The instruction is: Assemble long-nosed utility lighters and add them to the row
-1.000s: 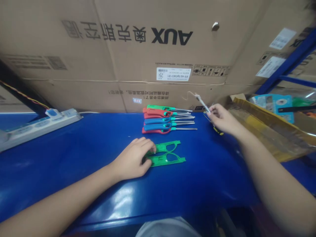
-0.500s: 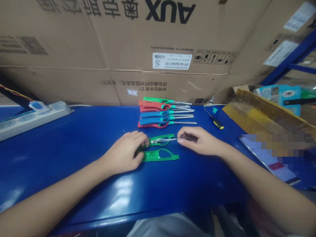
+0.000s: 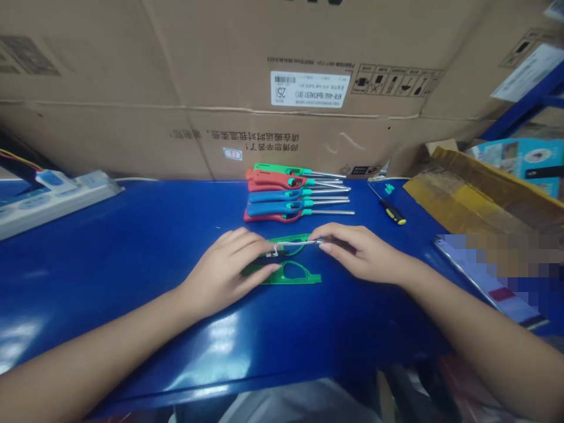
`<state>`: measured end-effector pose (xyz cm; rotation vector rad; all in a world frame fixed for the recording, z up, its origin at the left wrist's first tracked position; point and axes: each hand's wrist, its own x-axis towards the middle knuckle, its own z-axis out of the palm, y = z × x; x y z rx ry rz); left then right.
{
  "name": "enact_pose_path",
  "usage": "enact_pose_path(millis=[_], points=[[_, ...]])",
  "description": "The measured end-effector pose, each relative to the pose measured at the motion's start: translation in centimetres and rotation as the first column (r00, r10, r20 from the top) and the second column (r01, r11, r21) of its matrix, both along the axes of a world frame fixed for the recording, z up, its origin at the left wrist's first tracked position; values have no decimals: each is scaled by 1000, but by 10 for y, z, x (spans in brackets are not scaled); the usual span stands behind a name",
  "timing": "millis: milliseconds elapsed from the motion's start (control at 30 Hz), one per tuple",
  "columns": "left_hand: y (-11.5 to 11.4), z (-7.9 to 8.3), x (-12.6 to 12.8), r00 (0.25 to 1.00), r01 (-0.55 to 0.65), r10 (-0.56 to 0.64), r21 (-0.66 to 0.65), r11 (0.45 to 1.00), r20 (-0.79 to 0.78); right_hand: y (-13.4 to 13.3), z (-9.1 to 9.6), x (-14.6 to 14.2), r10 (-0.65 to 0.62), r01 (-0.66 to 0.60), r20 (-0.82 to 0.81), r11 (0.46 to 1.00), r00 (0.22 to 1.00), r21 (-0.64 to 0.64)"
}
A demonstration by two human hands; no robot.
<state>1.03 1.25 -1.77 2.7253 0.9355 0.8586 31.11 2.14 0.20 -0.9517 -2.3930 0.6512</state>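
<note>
Two green plastic lighter shell halves [image 3: 299,277] lie side by side on the blue table [image 3: 132,247]. My left hand [image 3: 229,267] rests on their left end, fingers pressed down on a small dark part and a white wire. My right hand [image 3: 356,252] pinches a thin metal tube with a white wire [image 3: 296,242] and lays it along the upper shell half. Both hands meet over the shells.
Behind the shells lies a row of several finished red, blue and green long-nosed lighters [image 3: 282,197]. A yellow-handled screwdriver [image 3: 390,208] lies to the right. A white power strip [image 3: 53,197] sits at the left, cardboard boxes [image 3: 282,88] stand behind, a yellow bag [image 3: 480,194] at right.
My right hand came back from the far right with the metal tube and wire and set it onto the upper green shell. My left fingers shifted onto the tube's inner end.
</note>
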Motion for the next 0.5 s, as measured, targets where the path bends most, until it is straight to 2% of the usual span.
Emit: enact_pose_path(millis=[100,300,500], points=[[1,-1,0,998,32,-35,58,998,45,1,0,0,28,-27,38,999,999,-42],[-1,2,1,997,55,-60,80,995,54,-2,2,0,3,16,101,982,995,-186],[-3,6,0,999,46,-47,36,998,13,-6,6,-1,158,-134,94,965,983,-224]])
